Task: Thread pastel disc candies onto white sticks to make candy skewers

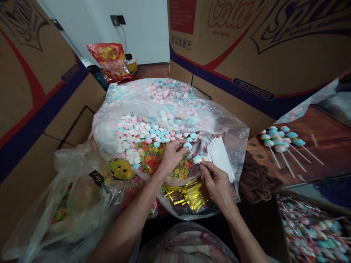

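Between the fingertips of my left hand [173,156] is a blue and white marshmallow [187,145]. My right hand [216,179] pinches a marshmallow pop [197,159] by its stick, just below and right of the left fingers. A heap of white, pink and blue marshmallows [131,137] lies in a large clear plastic bag [230,126] behind the hands. Under the left hand are loose ring-shaped gummy candies [150,157] in several colours. White sticks [219,155] lie in a bundle beyond the right hand. Gold twist ties [193,195] sit below both hands.
Several marshmallow pops [280,143] rest on the brown table [315,124] at right. A box of wrapped candies [315,233] stands lower right, near a brown cloth [257,179]. Cartons [219,54] rise behind and at left. A red candy bag [111,62] stands at the back.
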The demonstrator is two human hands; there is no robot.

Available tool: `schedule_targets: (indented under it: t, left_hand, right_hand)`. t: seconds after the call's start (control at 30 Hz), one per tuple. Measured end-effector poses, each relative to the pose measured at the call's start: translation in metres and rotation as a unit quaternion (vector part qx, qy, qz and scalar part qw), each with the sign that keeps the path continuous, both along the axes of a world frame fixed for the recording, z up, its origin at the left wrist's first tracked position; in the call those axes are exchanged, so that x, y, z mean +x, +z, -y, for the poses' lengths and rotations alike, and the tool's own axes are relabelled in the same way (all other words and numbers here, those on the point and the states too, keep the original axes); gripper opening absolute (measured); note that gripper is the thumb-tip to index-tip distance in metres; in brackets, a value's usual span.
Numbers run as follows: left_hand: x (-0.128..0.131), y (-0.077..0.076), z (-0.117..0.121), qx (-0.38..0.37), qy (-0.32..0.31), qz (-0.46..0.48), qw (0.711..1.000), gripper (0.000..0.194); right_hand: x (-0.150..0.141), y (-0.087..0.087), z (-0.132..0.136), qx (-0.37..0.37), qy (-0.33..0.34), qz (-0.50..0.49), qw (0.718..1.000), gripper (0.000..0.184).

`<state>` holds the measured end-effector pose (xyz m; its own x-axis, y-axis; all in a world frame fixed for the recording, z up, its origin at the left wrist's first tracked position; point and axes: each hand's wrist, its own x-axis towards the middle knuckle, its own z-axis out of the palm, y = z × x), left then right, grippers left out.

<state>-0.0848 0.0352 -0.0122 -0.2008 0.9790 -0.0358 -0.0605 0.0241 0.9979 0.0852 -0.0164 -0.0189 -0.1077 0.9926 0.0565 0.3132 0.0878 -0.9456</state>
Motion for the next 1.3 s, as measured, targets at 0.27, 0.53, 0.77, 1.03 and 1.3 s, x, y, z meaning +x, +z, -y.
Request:
schedule_targets:
  t: [0.27,0.53,0.77,1.03,1.3]
  left_hand:
    - [-0.008,0.001,0.007,0.022,-0.02,-0.201,0.979,0.029]
    - [-0.01,0.007,0.012,0.059,-0.065,-0.284,0.955,0.03]
    - [-0.005,0.0,0.021,0.06,-0.037,-0.261,0.963,0.03]
    - [-0.004,0.0,0.033,0.018,-0.019,-0.212,0.977,0.026]
    - [0.009,-0.005,0.045,0.016,-0.04,-0.204,0.978,0.029]
  right_hand:
    - [0.005,0.005,0.002,-0.011,0.015,0.078,0.997,0.03]
    - [0.004,0.018,-0.002,-0.014,0.049,0.127,0.991,0.03]
    - [-0.01,0.009,0.003,0.009,0.011,0.117,0.993,0.027]
    - [-0.017,0.001,0.005,0.01,0.005,0.093,0.996,0.028]
    - [-0.02,0.003,0.003,0.028,-0.013,0.111,0.993,0.028]
